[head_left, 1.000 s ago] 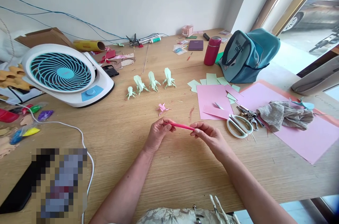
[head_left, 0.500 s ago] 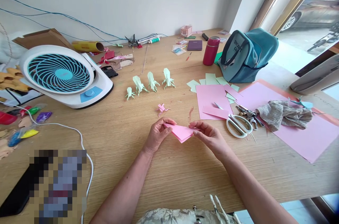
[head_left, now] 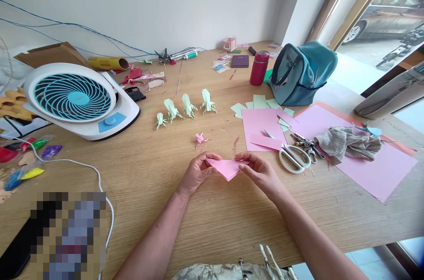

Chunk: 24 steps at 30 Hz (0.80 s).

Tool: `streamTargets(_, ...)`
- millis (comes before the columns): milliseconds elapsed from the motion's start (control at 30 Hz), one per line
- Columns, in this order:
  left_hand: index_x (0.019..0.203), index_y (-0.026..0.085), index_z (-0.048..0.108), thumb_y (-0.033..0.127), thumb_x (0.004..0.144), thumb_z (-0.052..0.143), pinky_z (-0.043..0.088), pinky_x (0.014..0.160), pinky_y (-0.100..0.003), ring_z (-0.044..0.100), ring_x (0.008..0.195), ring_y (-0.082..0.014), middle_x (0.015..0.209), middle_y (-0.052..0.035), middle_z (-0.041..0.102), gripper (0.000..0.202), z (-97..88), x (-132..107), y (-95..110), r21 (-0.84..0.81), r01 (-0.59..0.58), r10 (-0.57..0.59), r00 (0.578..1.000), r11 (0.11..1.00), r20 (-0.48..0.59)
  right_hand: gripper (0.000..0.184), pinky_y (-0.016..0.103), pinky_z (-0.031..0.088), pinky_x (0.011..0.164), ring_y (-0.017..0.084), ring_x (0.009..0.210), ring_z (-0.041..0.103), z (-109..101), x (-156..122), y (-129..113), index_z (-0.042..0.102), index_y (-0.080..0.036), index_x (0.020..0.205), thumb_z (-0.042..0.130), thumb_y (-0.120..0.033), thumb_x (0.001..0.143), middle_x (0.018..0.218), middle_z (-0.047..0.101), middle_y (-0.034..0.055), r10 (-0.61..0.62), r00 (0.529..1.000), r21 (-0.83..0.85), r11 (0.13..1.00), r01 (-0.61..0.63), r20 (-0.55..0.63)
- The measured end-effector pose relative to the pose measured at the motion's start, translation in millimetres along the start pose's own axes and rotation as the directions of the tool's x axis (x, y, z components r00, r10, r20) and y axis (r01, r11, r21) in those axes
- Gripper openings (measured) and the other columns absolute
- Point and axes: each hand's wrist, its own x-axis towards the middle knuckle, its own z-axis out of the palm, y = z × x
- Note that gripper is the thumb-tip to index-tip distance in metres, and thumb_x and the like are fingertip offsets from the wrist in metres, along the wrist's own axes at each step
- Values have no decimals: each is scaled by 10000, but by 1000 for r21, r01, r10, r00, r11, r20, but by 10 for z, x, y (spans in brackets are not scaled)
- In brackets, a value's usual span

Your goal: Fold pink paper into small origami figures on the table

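Note:
A folded pink sheet of paper (head_left: 228, 169) is held between my two hands, its point facing me. My left hand (head_left: 199, 172) pinches the left corner between thumb and fingers. At the right corner, my right hand (head_left: 258, 169) grips it the same way. Just beyond lies a small pink origami figure (head_left: 200, 139) with thin legs. Farther back, several light green origami figures (head_left: 188, 105) stand in a row, the smallest at the left.
White-handled scissors (head_left: 294, 158) and keys (head_left: 306, 144) lie right of my hands, near pink sheets (head_left: 260, 125) and a grey cloth (head_left: 346, 144). A fan (head_left: 109, 127) stands left, its white cable (head_left: 96, 165) running forward. Behind are a red flask (head_left: 259, 68) and blue bag (head_left: 298, 81).
The view has shifted slightly. Both hands keep hold of the folded paper, whose upper edge now dips a little in the middle. Nothing else on the table has visibly moved.

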Motion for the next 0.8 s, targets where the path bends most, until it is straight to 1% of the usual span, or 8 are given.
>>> streamTargets(133,872,162,702,441,743,782,437,877,-297,588,970,-214,976,-80,666,318,-4,15,-21,30,-40,40,999,999,-10,347,309,518,757,189,850,634,-12,-2,13,644,-217,1058,653,-497,854,1032,678,66,-36,999,-72,997,37,11)
streamTargets(267,736,157,666,423,789,738,442,778,-274,590,839,-179,875,-60,662,280,-16,29,-64,73,-68,72,995,995,-67,346,295,512,685,185,801,635,-18,11,30,638,-214,1076,560,-508,910,1015,686,62,-75,997,-214,974,72,-8)
streamTargets(400,691,155,647,405,802,720,426,726,-253,575,772,-159,809,-41,656,284,-22,35,-79,117,-89,105,985,989,-139,340,301,512,633,188,734,637,-99,50,40,629,-208,1080,513,-491,933,943,695,63,-150,986,-417,903,106,-74)
streamTargets(533,694,153,645,412,800,710,408,643,-229,521,657,-127,700,-8,615,288,-29,47,-83,135,-96,123,970,986,-210,284,383,517,795,244,932,632,-385,85,25,604,-206,1093,492,-413,934,1125,637,111,-309,925,-663,744,91,-220)
streamTargets(633,692,152,640,426,791,706,399,596,-216,495,600,-112,654,8,589,299,-33,62,-95,129,-95,126,958,987,-257,340,520,368,1014,344,1200,491,-659,98,11,588,-201,1195,538,-320,880,1265,566,151,-413,873,-827,562,19,-261)
streamTargets(667,693,152,641,432,787,706,403,590,-215,499,592,-111,651,9,590,302,-33,66,-99,124,-95,126,956,988,-266,374,535,337,1032,360,1231,463,-734,101,11,584,-206,1220,557,-293,858,1301,554,151,-428,868,-864,503,-2,-251)
streamTargets(733,692,149,645,441,774,711,411,575,-213,508,576,-111,643,8,590,311,-33,75,-104,112,-96,124,953,989,-276,388,518,359,1002,360,1194,497,-841,106,22,599,-222,1212,585,-264,826,1281,589,138,-433,874,-917,398,-36,-222)
streamTargets(800,691,144,652,448,760,719,413,556,-210,507,555,-107,630,8,587,319,-34,80,-107,99,-98,122,951,990,-282,298,480,403,938,333,1086,565,-892,115,45,644,-235,1126,570,-260,838,1176,656,119,-431,879,-948,312,-66,-204)
